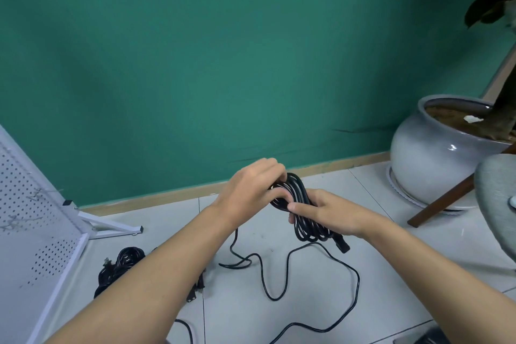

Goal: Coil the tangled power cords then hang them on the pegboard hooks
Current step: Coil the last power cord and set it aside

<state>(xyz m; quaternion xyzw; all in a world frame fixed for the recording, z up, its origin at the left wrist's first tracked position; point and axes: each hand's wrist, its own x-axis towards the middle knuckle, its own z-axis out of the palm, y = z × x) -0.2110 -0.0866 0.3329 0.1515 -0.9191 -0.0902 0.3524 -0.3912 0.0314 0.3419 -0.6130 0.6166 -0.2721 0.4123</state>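
Cord (300, 204): 1 black cord is partly wound into a coil and held in the air over the floor (363, 204), between both hands and in front of the wall (223, 64). The left hand (251, 190) curls its fingers over the coil's top. The right hand (326, 215) grips the coil's middle, with the thumb laid across the strands. 1 connector (344, 245) hangs from the coil's lower end, just under the right wrist. The unwound tail (275, 282) drops to the tiles and lies there in wide loose loops that run to the bottom edge of the view.

1 more dark bundle (122, 262) lies on the floor at left, partly hidden by the left forearm; I cannot tell how many cords it holds. 1 white pegboard (42, 246) leans along the left edge, its foot (111, 227) reaching out onto the tiles, and at least 2 wire hooks (35, 194) show on it. At right stand 1 grey pot (430, 159) and 1 chair (497, 198), with a chair leg crossing in front of the pot. Tile runs from the pegboard's foot to the pot.
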